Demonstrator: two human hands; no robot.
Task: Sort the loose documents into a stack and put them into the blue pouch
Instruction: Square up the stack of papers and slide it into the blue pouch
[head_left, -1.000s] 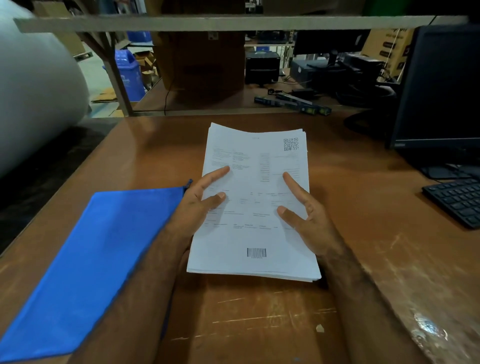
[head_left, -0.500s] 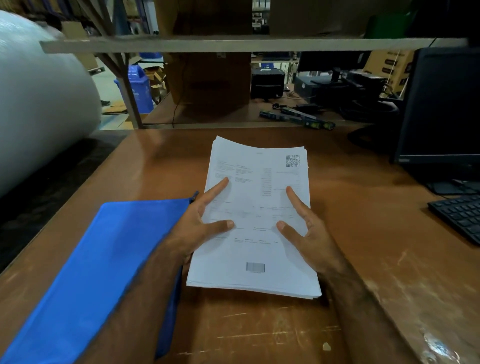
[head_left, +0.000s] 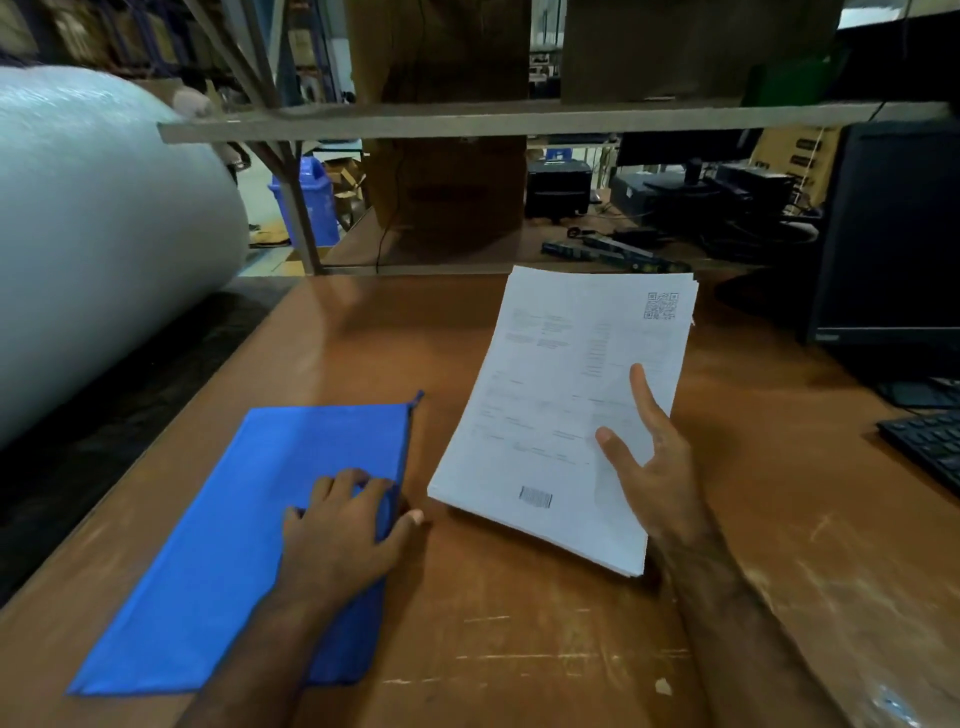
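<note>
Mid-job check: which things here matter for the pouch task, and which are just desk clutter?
In the job: paper stack, held by the right hand; blue pouch, gripped at its edge by the left hand.

Lying about: monitor, keyboard, blue bin, white roll.

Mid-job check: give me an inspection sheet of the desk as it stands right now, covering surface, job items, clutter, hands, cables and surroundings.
Surface: scuffed brown wooden desk, pale scratches near the front edge.
Job's things: stack of white printed paper documents, squared up, near edge lifted off the desk; flat blue fabric pouch lying to its left, apart from it.
Clutter: small pale scrap near the front edge.
Hands: left hand grips the pouch's right edge; right hand holds the stack, thumb on top.
Cables: dark leads behind the desk.
Surroundings: black monitor, black keyboard, large white roll, blue bin.
</note>
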